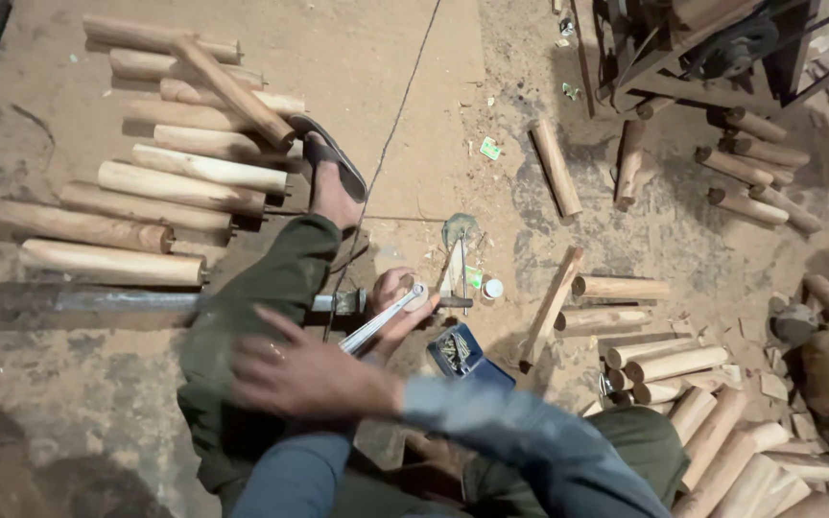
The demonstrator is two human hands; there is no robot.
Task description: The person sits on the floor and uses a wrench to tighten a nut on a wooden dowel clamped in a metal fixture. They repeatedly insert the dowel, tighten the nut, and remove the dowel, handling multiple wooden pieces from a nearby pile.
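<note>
I looked down on a dusty workshop floor (414, 86) where the stack of turned wooden billets (160, 173) filled the far left, and another heap of billets (731, 451) crowded the near right beside a dark machine frame (712, 48) at the far right. A long metal bar (98, 300) lay across the left, running under my leg (271, 288), whose sandalled foot (330, 177) pointed away. My right hand (314, 376), blurred, crossed over toward the left, fingers spread and holding nothing I could make out. My left hand (397, 299) was closed around a slim metal caliper (381, 321), held at centre just beside a small blue box (461, 353). I judged the caliper could slip onto that box, since the crossing arms crowded the space.
</note>
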